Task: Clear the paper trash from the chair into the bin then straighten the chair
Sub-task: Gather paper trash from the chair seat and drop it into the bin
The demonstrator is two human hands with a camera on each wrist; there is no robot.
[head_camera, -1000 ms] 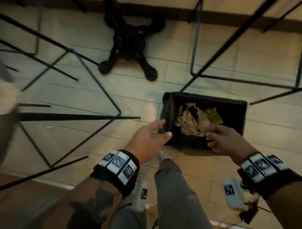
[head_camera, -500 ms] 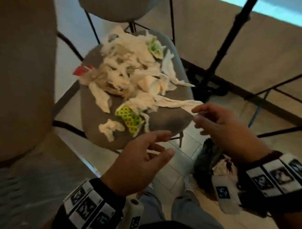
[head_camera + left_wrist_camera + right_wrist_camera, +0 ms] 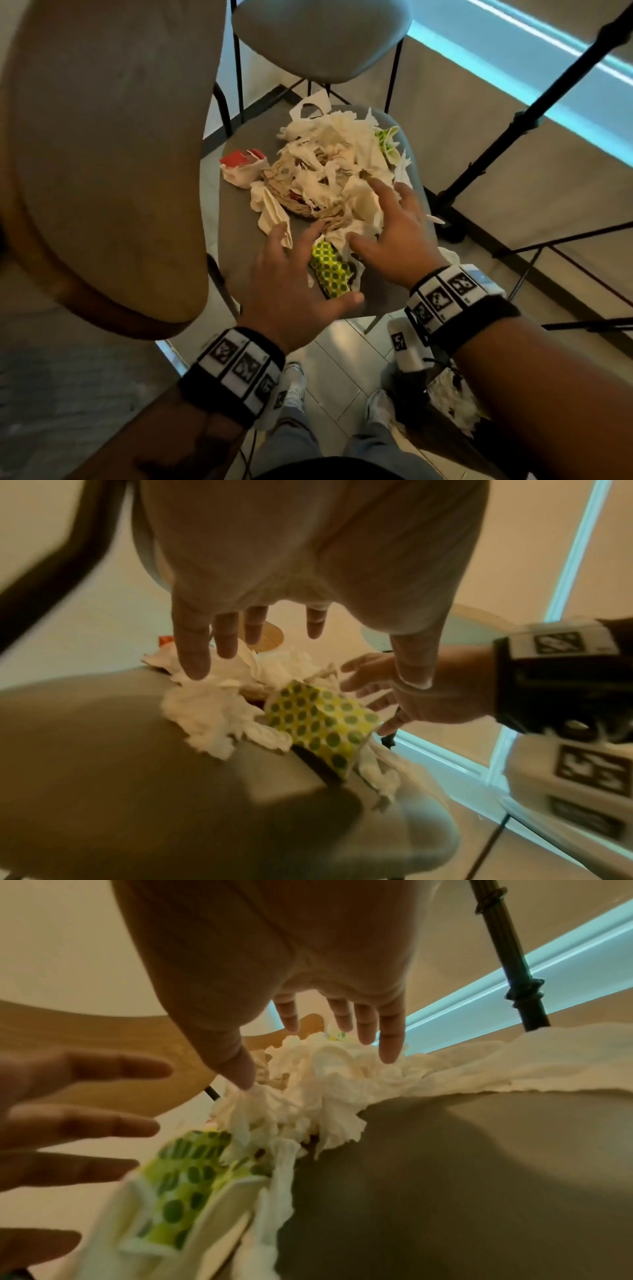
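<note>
A heap of crumpled white paper trash [image 3: 329,171] lies on the grey chair seat [image 3: 236,219], with a yellow green-dotted wrapper [image 3: 329,270] at its near edge and a red-and-white scrap [image 3: 241,162] at the left. My left hand [image 3: 291,270] hovers spread over the near left of the heap, fingers straight, holding nothing. My right hand [image 3: 390,226] reaches onto the right side of the heap, fingers spread over the paper [image 3: 325,1074]. The dotted wrapper [image 3: 322,721] sits between both hands. The black bin [image 3: 442,394] with paper inside shows below my right wrist.
A round wooden table top [image 3: 96,154] overhangs at the left. A second grey chair [image 3: 318,37] stands behind the first. A black tripod leg [image 3: 534,109] slants at the right beside a wall. My shoes [image 3: 294,380] stand on the tiled floor.
A second ago both hands were at the bin on the floor. The view swung up to the chair, and both hands have moved forward and down onto the paper heap.
</note>
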